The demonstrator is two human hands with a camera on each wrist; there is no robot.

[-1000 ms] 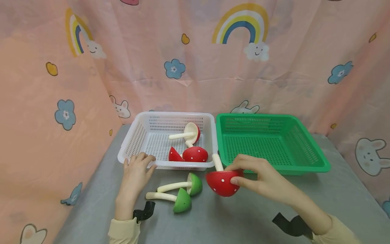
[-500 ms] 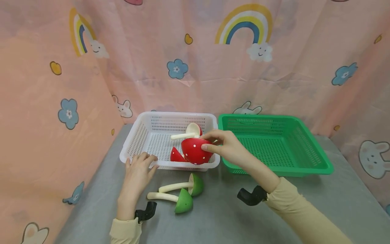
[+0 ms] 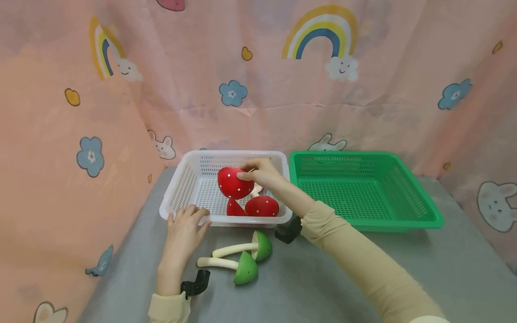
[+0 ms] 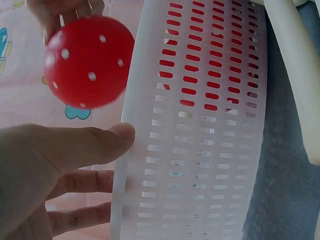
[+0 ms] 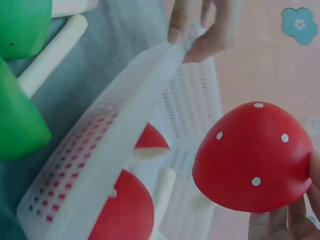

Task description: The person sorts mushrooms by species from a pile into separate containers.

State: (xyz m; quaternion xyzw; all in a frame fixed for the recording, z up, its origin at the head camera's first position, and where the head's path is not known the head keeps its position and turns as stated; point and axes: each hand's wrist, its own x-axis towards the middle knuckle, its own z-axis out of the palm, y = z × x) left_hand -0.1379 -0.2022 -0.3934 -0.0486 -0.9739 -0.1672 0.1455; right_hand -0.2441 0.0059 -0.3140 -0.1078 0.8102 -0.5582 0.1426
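Observation:
In the head view my right hand [image 3: 262,172] holds a red toy mushroom with white dots [image 3: 235,183] by its cap, above the white basket [image 3: 171,197]. The stem of this mushroom is mostly hidden. Below it in the basket lie a whole red cap [image 3: 261,206] and a smaller red piece [image 3: 234,208]. Another mushroom behind is largely covered by my right hand. My left hand [image 3: 183,233] grips the basket's front rim, thumb outside and fingers over the edge, as the left wrist view shows. Two green mushrooms, one nearer [image 3: 246,268] and one farther [image 3: 262,246], lie on the table in front.
A green basket [image 3: 420,197] stands right beside the white one, with nothing seen inside. Both stand on a grey tabletop [image 3: 315,287]. A pink patterned curtain [image 3: 194,58] hangs close behind and along the sides.
My right hand has carried the red mushroom from in front of the baskets, leftward and away, to over the white basket. The left hand has stayed at the rim.

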